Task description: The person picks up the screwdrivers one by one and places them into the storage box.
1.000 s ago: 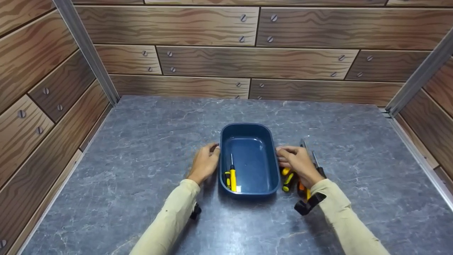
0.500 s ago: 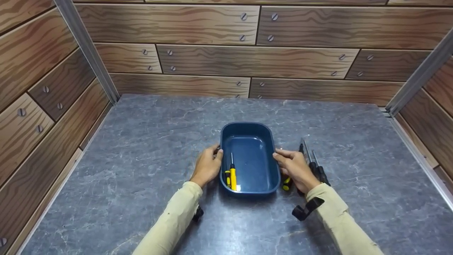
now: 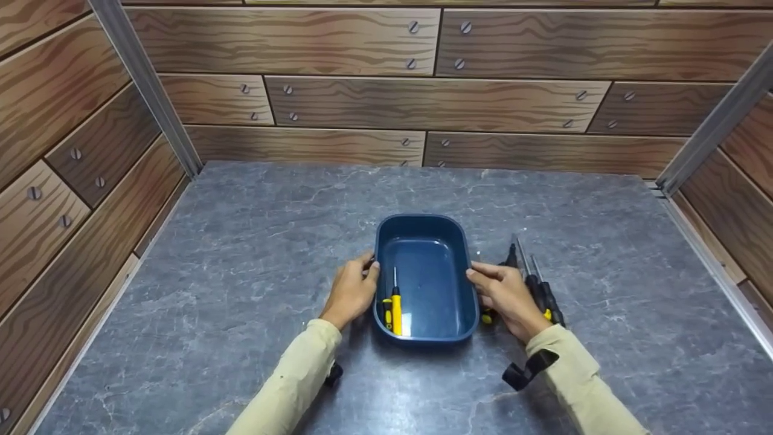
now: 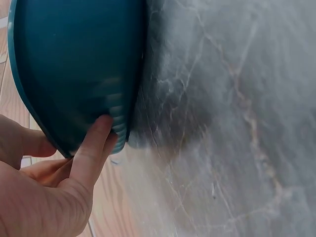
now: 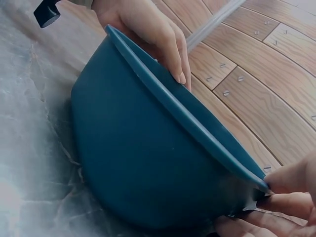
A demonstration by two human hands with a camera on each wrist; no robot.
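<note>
A deep blue plastic bin (image 3: 426, 339) sits between my hands on the table. My left hand (image 3: 352, 289) grips its left side, thumb at the rim and fingers against the outer wall, as the left wrist view shows. Opposite, my right hand (image 3: 506, 296) pinches the right rim between thumb and fingers. In the bin's near left corner lies a screwdriver (image 3: 396, 311) with a yellow handle, alongside a shorter yellow-and-black tool (image 3: 388, 313). Several screwdrivers (image 3: 539, 290) with black handles lie to the right of the bin, partly hidden by my right hand.
The grey marbled table (image 3: 253, 241) extends around the bin. Wood-patterned walls (image 3: 350, 103) enclose it at the back and sides, with metal posts (image 3: 148, 90) at the corners. A black strap mount (image 3: 530, 368) sits at the right wrist.
My thumbs have come over the bin's rim on both sides, and both hands now hold it. The bin has shifted slightly toward me with the tools inside. The tools on the right are more uncovered.
</note>
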